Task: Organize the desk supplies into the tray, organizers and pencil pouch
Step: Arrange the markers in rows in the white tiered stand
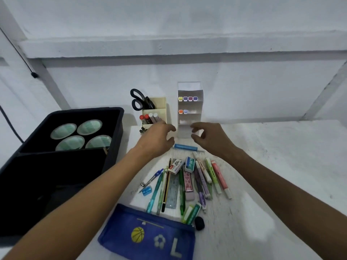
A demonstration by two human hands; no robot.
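Both my hands hover over the white desk in front of the organizers, holding nothing. My left hand [156, 138] has loosely curled fingers just below the cream organizer [159, 105], which holds black scissors [139, 100] and several markers. My right hand [210, 136] is spread in front of the tall white tiered organizer [189, 109], whose upper shelves carry coloured-cap markers. A blue tube [185, 147] lies between my wrists. Nearer me sits a pile of pens, highlighters [221, 178], staple boxes, a ruler and erasers. The blue mesh pencil pouch [148, 235] lies closest to me.
A black tray [116, 132] with several round green-lidded tins stands at the left, touching the desk's edge. A blue sharpener [146, 191] and a small black object [199, 223] lie beside the pile. White wall rises behind the organizers.
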